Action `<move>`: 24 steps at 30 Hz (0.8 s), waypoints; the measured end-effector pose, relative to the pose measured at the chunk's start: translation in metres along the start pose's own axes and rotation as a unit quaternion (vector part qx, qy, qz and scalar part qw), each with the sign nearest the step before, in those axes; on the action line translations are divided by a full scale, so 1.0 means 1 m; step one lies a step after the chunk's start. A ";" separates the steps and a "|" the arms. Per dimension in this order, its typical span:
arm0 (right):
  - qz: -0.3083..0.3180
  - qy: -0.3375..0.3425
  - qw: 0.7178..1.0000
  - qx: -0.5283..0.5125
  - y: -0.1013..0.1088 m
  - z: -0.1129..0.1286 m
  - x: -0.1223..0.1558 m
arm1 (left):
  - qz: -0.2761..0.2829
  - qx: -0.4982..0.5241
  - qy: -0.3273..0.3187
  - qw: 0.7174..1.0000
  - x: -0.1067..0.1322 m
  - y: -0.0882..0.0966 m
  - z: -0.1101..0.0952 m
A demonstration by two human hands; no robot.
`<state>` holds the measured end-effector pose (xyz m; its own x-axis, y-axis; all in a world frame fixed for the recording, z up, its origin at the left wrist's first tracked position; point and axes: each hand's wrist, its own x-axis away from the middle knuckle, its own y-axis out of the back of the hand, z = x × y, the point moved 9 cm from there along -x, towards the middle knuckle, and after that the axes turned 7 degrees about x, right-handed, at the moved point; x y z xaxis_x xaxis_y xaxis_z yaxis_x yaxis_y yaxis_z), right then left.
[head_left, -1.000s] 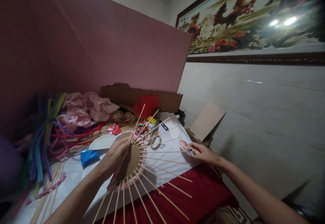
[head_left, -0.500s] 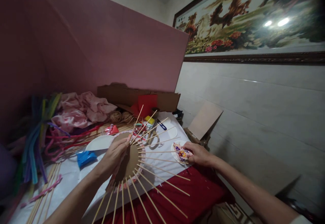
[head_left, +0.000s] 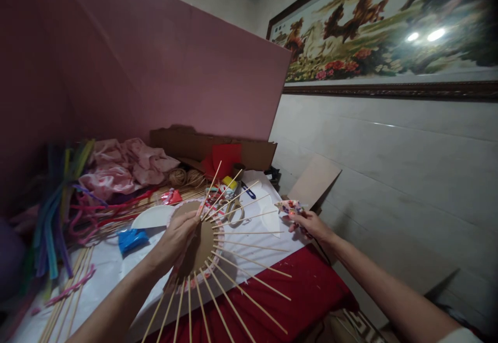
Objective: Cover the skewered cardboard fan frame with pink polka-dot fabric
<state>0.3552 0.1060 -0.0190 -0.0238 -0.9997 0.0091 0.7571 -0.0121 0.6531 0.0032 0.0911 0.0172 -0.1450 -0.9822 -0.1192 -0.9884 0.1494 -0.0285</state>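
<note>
My left hand [head_left: 179, 235] grips the upper left edge of a round cardboard disc [head_left: 201, 255], fingers closed on its rim. Thin wooden sticks [head_left: 252, 261] fan out from the disc to the right and toward me. Pinkish patterned trim runs along its edge. At the right, my right hand [head_left: 309, 223] is closed around a glue gun [head_left: 290, 207] with a colourful flowered body, its tip pointing left. A dark cord trails below that hand. White round pieces [head_left: 269, 221] lie on the table just left of the glue gun.
Scissors [head_left: 236, 214] and a blue utility knife [head_left: 248, 191] lie beyond the disc. A blue packet [head_left: 132, 240], pipe cleaners [head_left: 50, 229], pink cloth [head_left: 128, 164] and twine balls [head_left: 177, 177] fill the left. A cardboard sheet [head_left: 313, 182] leans against the right wall.
My right hand has lifted the glue gun up and slightly right, off the white round piece it was over. My left hand and the disc have hardly moved.
</note>
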 end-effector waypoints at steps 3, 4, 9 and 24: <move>-0.009 -0.010 0.997 -0.070 0.010 0.005 0.004 | 0.012 -0.001 -0.011 1.000 0.001 -0.003 -0.004; -0.007 -0.015 0.995 -0.095 0.013 0.007 0.005 | 0.015 0.002 -0.015 1.000 0.002 -0.004 -0.005; 0.010 -0.018 0.978 -0.209 0.024 0.036 0.016 | 0.013 0.019 -0.001 1.000 0.002 -0.007 0.005; 0.246 0.096 0.964 0.031 -0.072 0.177 0.057 | 0.088 -0.026 -0.034 0.995 0.007 -0.030 0.003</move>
<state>0.1843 0.0539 0.0687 0.4540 -0.8698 0.1932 0.6047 0.4600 0.6501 0.0319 0.0800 0.0143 -0.3143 -0.9310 -0.1855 -0.9492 0.3106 0.0496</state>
